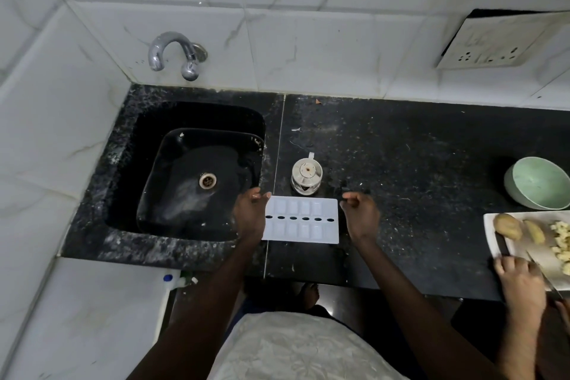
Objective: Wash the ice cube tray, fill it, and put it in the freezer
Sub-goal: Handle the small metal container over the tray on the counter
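The fingers (257,194) of the left hand (249,214) curl over the left end of the ice cube tray (300,220) and grip it. The right hand (361,214) sits just off the tray's right end, apart from it, its fingers loosely curled and holding nothing.

The white tray lies flat on the black bench (416,148), just right of the sink (145,133). It has two rows of shallow cells with a line of dark oval holes between them. Whether the cells hold water cannot be told.

Just behind the tray stands a small steel pot (307,174) with its lid on, so its contents are hidden. The sink is black, with a wet sheen around the drain (207,180), and a chrome tap (172,52) comes out of the tiled wall above it.

Far right on the bench, a pale green bowl (538,182) tilts toward the camera. In front of it a white board (521,251) carries an unpeeled potato (508,226), a peeled one (535,231) and a heap of diced pieces (561,241). Another person's hand (521,287) rests at the board's near edge beside a knife (544,276).
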